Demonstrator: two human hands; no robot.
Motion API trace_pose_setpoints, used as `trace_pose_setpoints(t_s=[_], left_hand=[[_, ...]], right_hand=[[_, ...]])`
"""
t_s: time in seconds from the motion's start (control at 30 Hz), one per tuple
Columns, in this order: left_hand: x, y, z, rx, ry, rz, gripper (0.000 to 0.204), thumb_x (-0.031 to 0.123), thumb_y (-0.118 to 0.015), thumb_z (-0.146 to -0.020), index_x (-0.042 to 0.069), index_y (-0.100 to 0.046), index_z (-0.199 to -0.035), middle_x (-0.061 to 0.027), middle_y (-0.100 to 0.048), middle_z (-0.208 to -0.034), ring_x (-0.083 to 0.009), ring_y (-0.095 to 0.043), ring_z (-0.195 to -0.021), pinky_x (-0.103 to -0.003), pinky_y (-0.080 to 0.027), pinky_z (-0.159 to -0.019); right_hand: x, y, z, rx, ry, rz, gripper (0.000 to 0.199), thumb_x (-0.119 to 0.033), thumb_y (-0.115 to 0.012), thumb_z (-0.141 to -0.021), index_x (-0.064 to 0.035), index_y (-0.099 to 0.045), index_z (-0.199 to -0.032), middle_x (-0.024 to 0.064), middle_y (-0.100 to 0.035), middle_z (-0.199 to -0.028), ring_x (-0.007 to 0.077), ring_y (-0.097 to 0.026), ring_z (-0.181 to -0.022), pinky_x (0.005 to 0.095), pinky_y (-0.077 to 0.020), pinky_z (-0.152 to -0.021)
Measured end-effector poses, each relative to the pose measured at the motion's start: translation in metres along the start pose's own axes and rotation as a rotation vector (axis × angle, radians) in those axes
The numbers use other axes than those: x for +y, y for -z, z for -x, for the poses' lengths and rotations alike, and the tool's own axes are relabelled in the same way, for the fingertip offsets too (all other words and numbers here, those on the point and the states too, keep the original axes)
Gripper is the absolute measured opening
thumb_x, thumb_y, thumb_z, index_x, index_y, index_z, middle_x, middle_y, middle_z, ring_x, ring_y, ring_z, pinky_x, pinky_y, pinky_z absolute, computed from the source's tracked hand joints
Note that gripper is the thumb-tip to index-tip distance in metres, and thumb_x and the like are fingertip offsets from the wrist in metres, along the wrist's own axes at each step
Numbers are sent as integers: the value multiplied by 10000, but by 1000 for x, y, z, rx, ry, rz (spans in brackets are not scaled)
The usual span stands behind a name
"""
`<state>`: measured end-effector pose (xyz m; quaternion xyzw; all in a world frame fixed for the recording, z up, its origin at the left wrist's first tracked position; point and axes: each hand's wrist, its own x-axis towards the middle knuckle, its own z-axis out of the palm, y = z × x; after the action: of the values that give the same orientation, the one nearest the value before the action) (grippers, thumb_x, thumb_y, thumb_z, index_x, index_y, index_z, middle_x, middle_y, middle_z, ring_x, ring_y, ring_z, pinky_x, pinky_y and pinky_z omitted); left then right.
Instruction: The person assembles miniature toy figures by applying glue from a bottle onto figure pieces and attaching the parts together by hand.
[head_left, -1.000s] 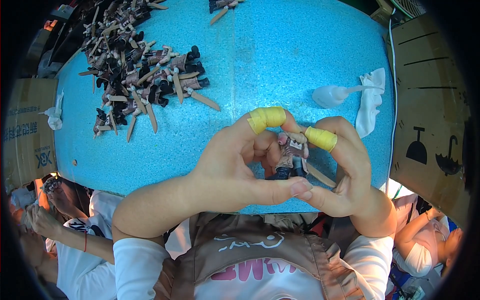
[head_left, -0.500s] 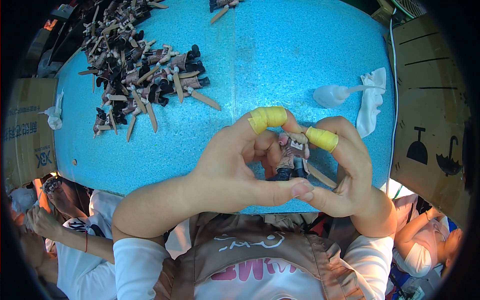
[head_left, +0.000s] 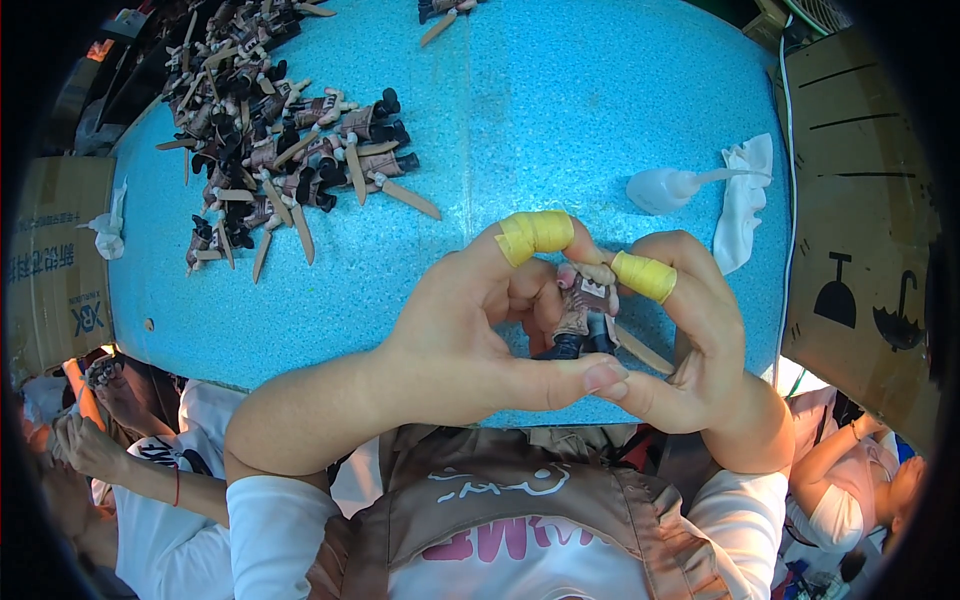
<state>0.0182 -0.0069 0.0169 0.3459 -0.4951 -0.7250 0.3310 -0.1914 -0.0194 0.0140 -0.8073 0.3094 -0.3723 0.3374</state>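
Between my two hands, above the front of the blue table, is a small figurine [head_left: 590, 296] with a brown body, dark boots and a tan blade-shaped piece at its side. My left hand [head_left: 480, 320] is closed round it from the left, with the thumb across below the boots. From the other side my right hand [head_left: 690, 330] grips it, index fingertip at its upper end and thumb meeting the left thumb. Yellow tape wraps both index fingers. The figurine's far side is hidden by my fingers.
A heap of similar figurines [head_left: 290, 150] covers the table's [head_left: 560, 120] far left, with another figurine [head_left: 445, 12] at the far edge. A white squeeze bottle [head_left: 662, 190] and a white cloth [head_left: 742, 210] lie right. Cardboard boxes [head_left: 860, 200] flank the table; people sit both sides.
My hands and the figurine stay almost in place, with only a slight shift. The people at both sides have moved a little.
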Motion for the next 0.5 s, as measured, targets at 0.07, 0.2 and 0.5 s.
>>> trace_pose_setpoints(t_s=[0.07,0.2,0.5], left_hand=[[1,1,0,-5,8,-9,654,74,-770,-689,44,-377,-1210,-129,-578,-1070,-169,-568,-976,-310,-450,-857],[1,0,0,0,19,-1,654,77,-772,-687,46,-379,-1208,-129,-578,-1073,-169,-569,-973,-312,-451,-856],[1,0,0,11,33,20,654,82,-777,-682,54,-386,-1205,-121,-580,-1073,-167,-572,-966,-307,-451,-849]], right_hand=[[0,0,0,4,4,-2,562,-289,-752,-636,69,-577,-1034,164,-554,-899,270,-526,-768,322,-418,-667],[0,1,0,-7,-7,-1,562,-286,-752,-638,72,-576,-1034,166,-554,-900,270,-526,-773,323,-420,-671],[-1,1,-1,-19,-8,3,570,-302,-755,-646,74,-576,-1035,168,-552,-903,270,-521,-775,325,-420,-667]])
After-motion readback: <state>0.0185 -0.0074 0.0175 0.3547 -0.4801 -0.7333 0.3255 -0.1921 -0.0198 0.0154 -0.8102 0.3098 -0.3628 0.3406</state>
